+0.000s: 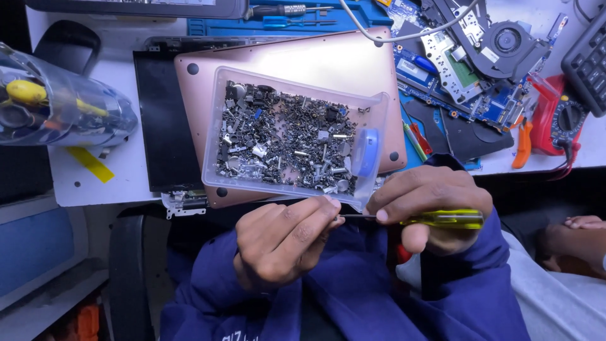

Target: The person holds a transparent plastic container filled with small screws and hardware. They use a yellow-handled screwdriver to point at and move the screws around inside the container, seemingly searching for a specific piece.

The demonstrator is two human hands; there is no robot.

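At six o'clock below the clear screw tray point(297, 85), right hand point(429, 202) gripping yellow screwdriver point(445, 219), left hand point(284, 240) pinching its tip.

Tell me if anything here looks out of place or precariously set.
The clear plastic tray of loose screws sits tilted on the pink laptop lid, one corner overhanging the desk edge by the hands: left hand, and right hand holding a yellow-handled screwdriver. Nothing looks spilled.

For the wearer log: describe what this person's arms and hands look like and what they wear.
Both hands, left hand and right hand, are bare: no gloves, and no rings or watch visible. Both arms are covered by long dark blue sleeves of a soft sweatshirt-like top reaching the wrists, with pale lettering at its lower front.
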